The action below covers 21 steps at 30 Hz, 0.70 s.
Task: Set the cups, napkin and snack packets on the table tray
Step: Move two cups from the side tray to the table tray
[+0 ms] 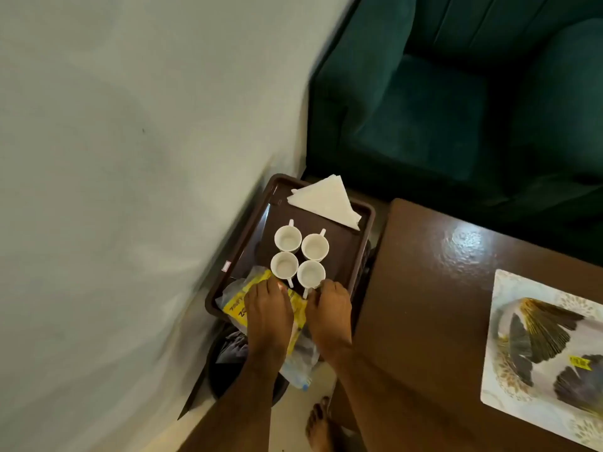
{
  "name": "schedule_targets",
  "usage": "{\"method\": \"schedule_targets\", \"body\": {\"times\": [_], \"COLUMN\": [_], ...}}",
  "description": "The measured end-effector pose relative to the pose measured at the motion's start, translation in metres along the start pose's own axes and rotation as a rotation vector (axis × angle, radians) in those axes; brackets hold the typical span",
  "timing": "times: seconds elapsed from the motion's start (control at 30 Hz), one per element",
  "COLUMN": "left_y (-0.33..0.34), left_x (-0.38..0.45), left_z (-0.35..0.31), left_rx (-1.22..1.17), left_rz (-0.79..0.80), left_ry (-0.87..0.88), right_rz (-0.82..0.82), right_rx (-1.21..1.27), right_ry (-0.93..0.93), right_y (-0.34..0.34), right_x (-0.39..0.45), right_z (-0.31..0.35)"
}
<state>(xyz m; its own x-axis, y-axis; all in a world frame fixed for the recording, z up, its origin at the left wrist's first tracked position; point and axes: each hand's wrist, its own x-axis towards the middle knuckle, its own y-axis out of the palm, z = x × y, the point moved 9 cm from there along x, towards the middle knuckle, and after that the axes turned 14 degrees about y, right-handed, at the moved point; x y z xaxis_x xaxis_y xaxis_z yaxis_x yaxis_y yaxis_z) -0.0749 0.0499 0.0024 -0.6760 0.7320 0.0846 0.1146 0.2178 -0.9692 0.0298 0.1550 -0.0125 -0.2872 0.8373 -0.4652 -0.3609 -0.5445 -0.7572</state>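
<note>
Done: four cups (299, 258) centre, napkin (326, 201) at 12 o'clock on tray (362, 243) | left hand (268, 308) presses snack packets (243, 303), 7 o'clock | right hand (329, 308) beside, grip I cannot tell | Left: I judge only settling packets

Dim indoor light, soft focus, motion blur.
Glare streaks the tray (257, 230) and the table (463, 246); the wall (130, 190) smears, edges bow.

both bare forearms reached forward and down, side by side, hands close but apart. the left hand (268, 309) lay palm down, fingers fairly straight and spread flat. the right hand (330, 305) was also palm down, its fingers curled under at the tips; what they gripped could not be told.
</note>
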Motion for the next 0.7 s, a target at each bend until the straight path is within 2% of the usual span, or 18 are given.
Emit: {"method": "schedule_targets", "body": {"times": [0.17, 0.3, 0.47, 0.7], "left_y": [0.021, 0.028, 0.038, 0.042], "left_x": [0.014, 0.015, 0.018, 0.018], "left_z": [0.006, 0.005, 0.003, 0.004], "left_rx": [-0.095, -0.102, -0.101, -0.114], "left_rz": [0.036, 0.004, 0.044, 0.080], "left_ry": [-0.051, -0.042, -0.053, -0.156], "right_rz": [-0.062, -0.074, -0.060, -0.067], "right_rx": [0.102, 0.071, 0.059, 0.065], "right_ry": [0.143, 0.234, 0.243, 0.263], "right_y": [0.016, 0.023, 0.031, 0.026], "right_x": [0.008, 0.014, 0.020, 0.020], "right_z": [-0.011, -0.020, -0.022, -0.024]}}
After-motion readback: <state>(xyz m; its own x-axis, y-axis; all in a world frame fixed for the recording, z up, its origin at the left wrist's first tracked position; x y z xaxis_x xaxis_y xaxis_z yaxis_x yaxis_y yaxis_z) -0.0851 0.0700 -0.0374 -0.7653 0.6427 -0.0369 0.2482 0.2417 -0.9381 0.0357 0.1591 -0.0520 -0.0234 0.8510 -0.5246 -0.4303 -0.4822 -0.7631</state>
